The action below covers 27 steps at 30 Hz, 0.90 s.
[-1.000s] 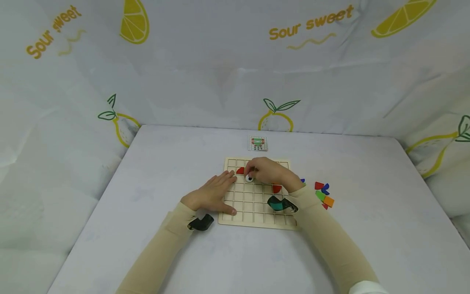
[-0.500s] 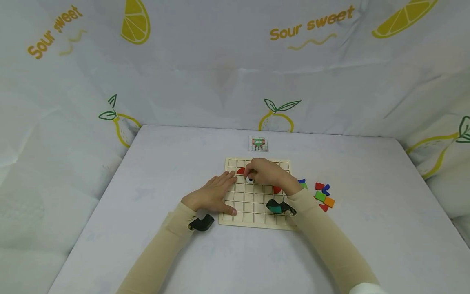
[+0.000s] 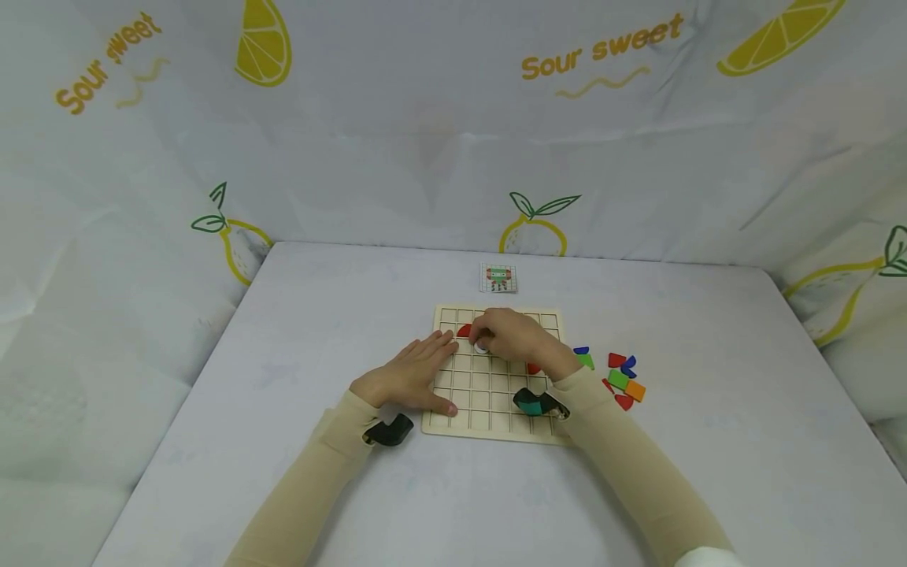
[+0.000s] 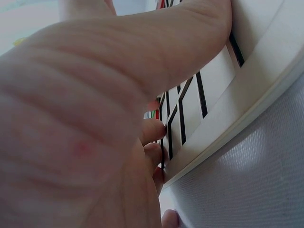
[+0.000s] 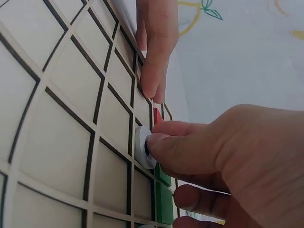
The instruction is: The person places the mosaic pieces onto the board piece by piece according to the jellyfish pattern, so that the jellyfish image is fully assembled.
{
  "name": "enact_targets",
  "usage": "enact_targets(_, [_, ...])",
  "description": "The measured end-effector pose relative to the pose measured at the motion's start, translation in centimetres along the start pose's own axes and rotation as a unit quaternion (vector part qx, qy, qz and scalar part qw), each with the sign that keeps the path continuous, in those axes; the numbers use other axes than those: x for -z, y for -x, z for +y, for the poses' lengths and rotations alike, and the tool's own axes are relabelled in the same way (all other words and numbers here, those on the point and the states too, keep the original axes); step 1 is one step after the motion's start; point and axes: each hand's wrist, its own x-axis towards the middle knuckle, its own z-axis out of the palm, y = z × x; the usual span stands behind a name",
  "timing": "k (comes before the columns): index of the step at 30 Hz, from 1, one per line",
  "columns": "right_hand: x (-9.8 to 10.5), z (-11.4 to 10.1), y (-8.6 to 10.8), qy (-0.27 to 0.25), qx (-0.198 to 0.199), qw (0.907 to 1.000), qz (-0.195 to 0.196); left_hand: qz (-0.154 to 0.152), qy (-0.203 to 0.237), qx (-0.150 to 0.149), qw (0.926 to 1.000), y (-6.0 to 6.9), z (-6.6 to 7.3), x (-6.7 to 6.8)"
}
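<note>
Writing: the phrase "Sour sweet" is printed in orange at two positions on the white backdrop cloth [image 3: 425, 169], upper left and upper right. The picture card [image 3: 498, 278], beyond the board's far edge, shows a green and red figure on a grid; any lettering is too small to read.

Hands: the left hand [image 3: 407, 378] is spread, its fingers and thumb resting on the left margin of the wooden grid board [image 3: 482, 424]. The right hand [image 3: 516, 335] pinches the white disc with a dark centre [image 5: 141, 149] between thumb and index finger; the remaining fingers are curled. The disc is in the upper part of the board, touching its surface. A red piece [image 3: 464, 331] lies just beside it, and green pieces [image 5: 165, 204] show under the right hand.

Edges and room: the board's near edge lies well apart from the near side of the tabletop [image 3: 439, 504]. Tabletop surface extends left of the left hand. To the right, near the board, lie loose red, blue, green and orange pieces [image 3: 619, 379]; tabletop continues beyond them to the right edge.
</note>
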Motion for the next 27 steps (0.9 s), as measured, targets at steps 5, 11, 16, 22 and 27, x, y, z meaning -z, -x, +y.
enact_targets(5, [0.1, 0.0, 0.1, -0.008, -0.007, 0.9999, 0.012, 0.001, -0.002, 0.001, 1.0, 0.0, 0.0, 0.0])
enact_targets(11, [0.9, 0.6, 0.9, -0.061, 0.011, 0.9977, 0.025, 0.002, 0.0, 0.002, 1.0, 0.0, -0.1, -0.1])
enact_targets(16, [2.3, 1.2, 2.2, -0.087, 0.035, 0.9954, 0.022, 0.002, 0.005, 0.001, 1.0, 0.1, 0.0, 0.0])
enact_targets(22, [4.3, 2.1, 4.2, -0.081, 0.026, 0.9962, 0.016, 0.001, 0.012, 0.0, 0.9999, 0.1, 0.2, 0.1])
enact_targets(27, [5.2, 3.4, 6.0, -0.087, -0.007, 0.996, 0.018, -0.004, 0.011, 0.001, 0.9999, 0.1, 0.3, 0.1])
